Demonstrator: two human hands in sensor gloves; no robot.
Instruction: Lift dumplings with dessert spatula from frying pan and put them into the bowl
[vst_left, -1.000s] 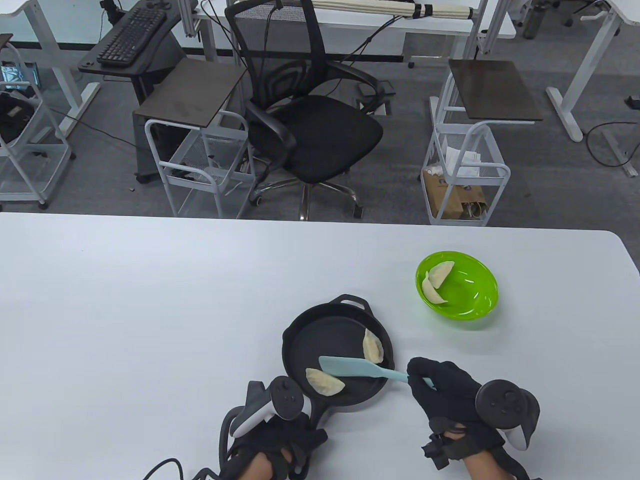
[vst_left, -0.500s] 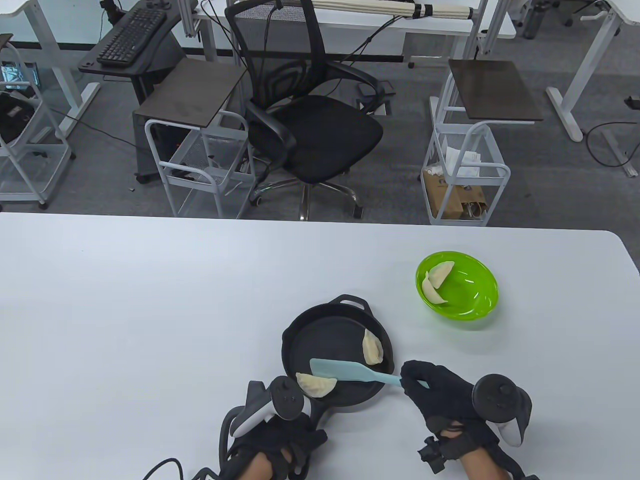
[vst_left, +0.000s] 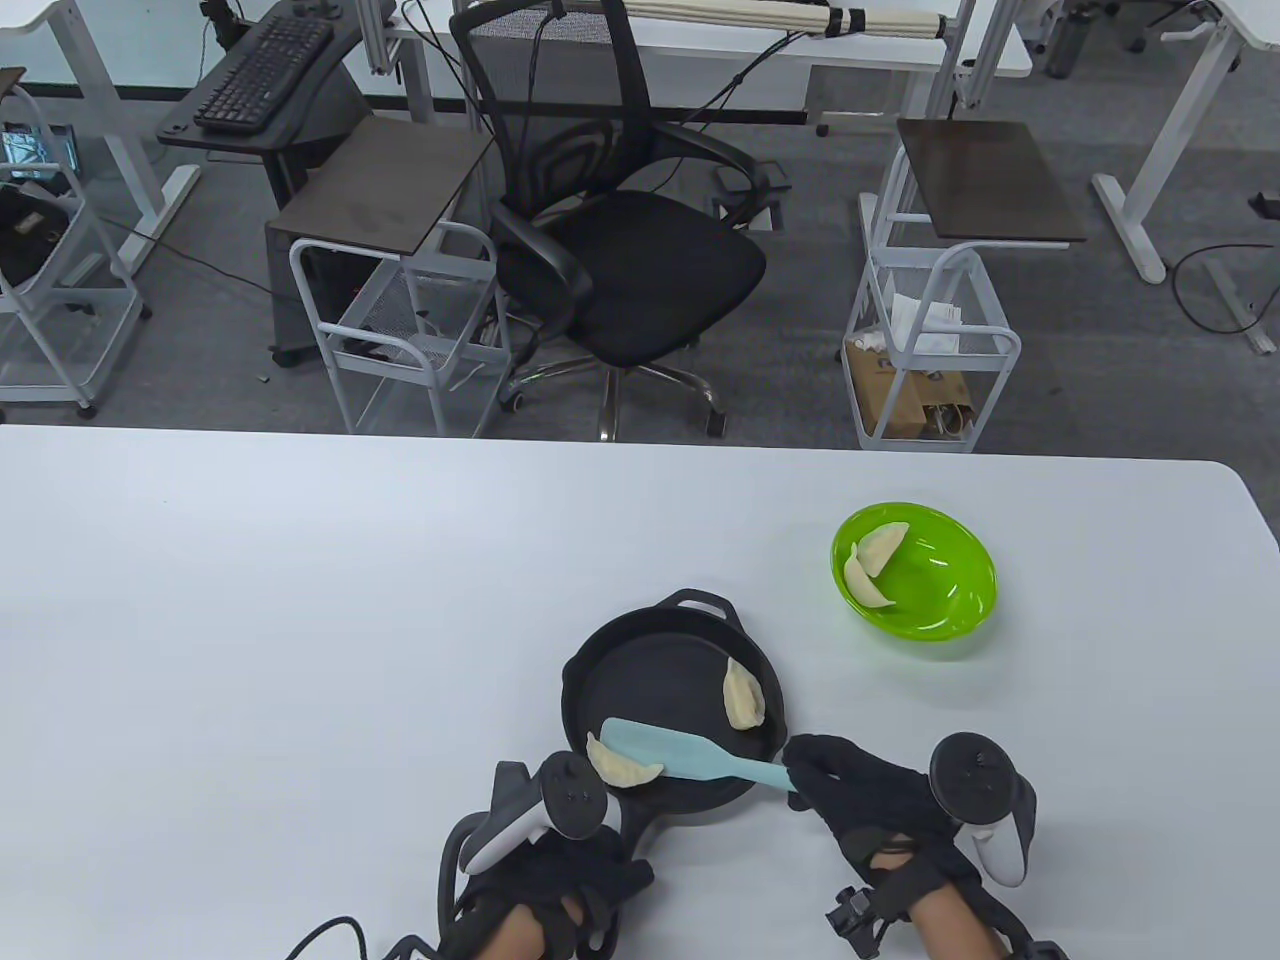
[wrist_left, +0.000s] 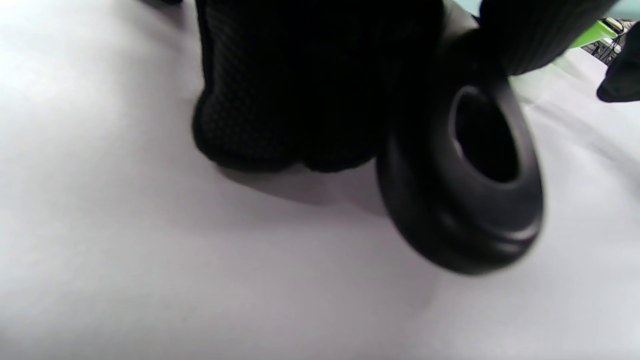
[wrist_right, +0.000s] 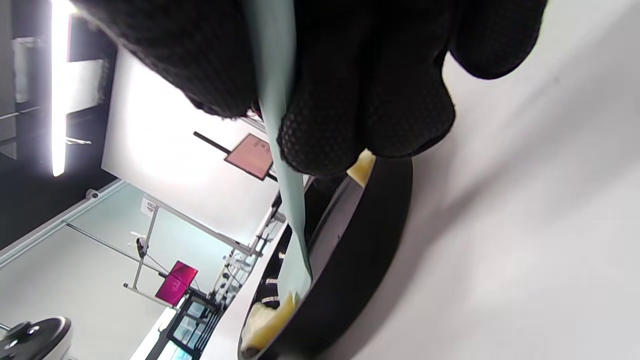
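Beside pan (vst_left: 640, 680), fingers (vst_left: 812, 772) around spatula (vst_left: 680, 755)

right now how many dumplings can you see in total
4. Two lie in the frying pan: one at its near-left edge against the spatula blade, one at its right side. Two more sit in the green bowl. None seems hidden.

My gloves (wrist_right: 360, 90) are black knitted cloth with a dotted grip texture, the frying pan (vst_left: 640, 680) looks matt black cast metal, the bowl (vst_left: 940, 600) is glossy green plastic, and the table (vst_left: 300, 600) is smooth matt white.
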